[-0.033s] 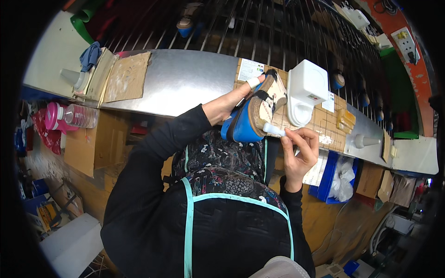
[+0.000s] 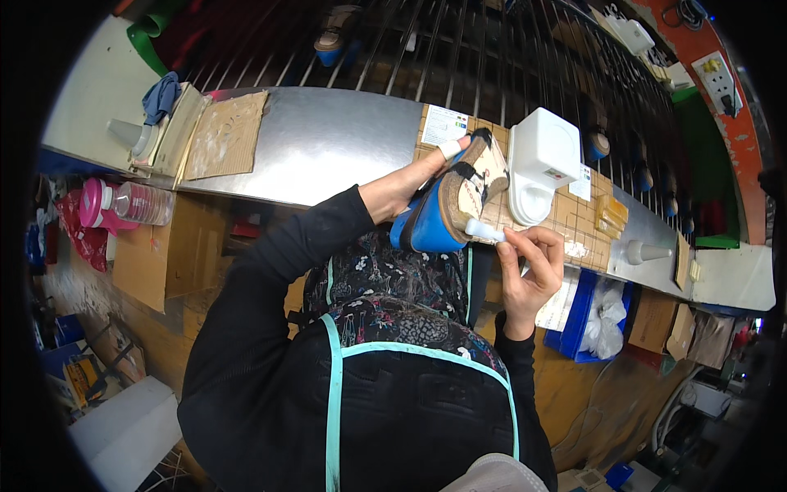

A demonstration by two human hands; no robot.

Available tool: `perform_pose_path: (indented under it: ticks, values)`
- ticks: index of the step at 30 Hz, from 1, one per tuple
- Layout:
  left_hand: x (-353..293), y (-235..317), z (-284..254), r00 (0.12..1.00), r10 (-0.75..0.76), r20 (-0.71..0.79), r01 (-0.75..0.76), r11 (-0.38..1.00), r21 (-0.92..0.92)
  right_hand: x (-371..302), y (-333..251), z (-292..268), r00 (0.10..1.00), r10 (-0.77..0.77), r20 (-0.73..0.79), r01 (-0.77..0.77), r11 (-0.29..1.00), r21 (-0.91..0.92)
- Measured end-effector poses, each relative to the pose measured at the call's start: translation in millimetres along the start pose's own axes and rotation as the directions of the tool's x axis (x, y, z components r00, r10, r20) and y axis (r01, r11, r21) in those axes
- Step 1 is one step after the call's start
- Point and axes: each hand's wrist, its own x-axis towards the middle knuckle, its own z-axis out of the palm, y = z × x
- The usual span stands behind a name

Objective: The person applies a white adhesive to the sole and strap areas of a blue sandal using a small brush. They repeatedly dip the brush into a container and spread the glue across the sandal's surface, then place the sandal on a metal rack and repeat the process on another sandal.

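My left hand, a white band around its thumb, is wrapped round a shoe on a blue last. The shoe is held tilted with its underside up. That underside is pale in the middle, with a rough tan border and dark straps. My right hand pinches a short white applicator between thumb and fingers. The applicator's end meets the shoe's near tan edge; whether it has bristles I cannot tell. Just right of the shoe stands a white plastic dispenser with a small round cup at its front.
A metal worktop runs across, with a stained cardboard sheet at left. Yellowish blocks and a grey-white cone-tipped bottle lie right of the dispenser. Behind run metal rollers carrying other blue lasts. A blue bin hangs below.
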Motion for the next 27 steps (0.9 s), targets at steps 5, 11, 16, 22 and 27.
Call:
perform_pose_path:
  ticks: [5, 11, 16, 22, 27]
  values:
    - [-11, -22, -7, 0.997, 0.077, 0.018, -0.076, 0.997, -0.020, 8, 1, 2, 0.998, -0.045, 0.052, 0.042, 0.998, 0.056]
    - [3, -42, -37, 0.703, -0.164, 0.692, 0.453, 0.854, -0.257, 19, 8, 6, 0.984, -0.097, 0.151, 0.082, 0.991, 0.108]
    - [-3, -62, -50, 0.627, -0.343, 0.700, 0.585, 0.800, -0.132, 33, 15, 6, 0.945, -0.170, 0.280, 0.146, 0.984, 0.107]
    - [-2, -81, -38, 0.338, -0.297, 0.893, 0.834, 0.534, -0.138, 49, 20, 6, 0.876, -0.243, 0.417, 0.177, 0.966, 0.191]
    - [6, -93, -35, 0.237, -0.227, 0.945, 0.889, 0.444, -0.116, 57, 30, -7, 0.823, -0.254, 0.508, 0.189, 0.966, 0.177]
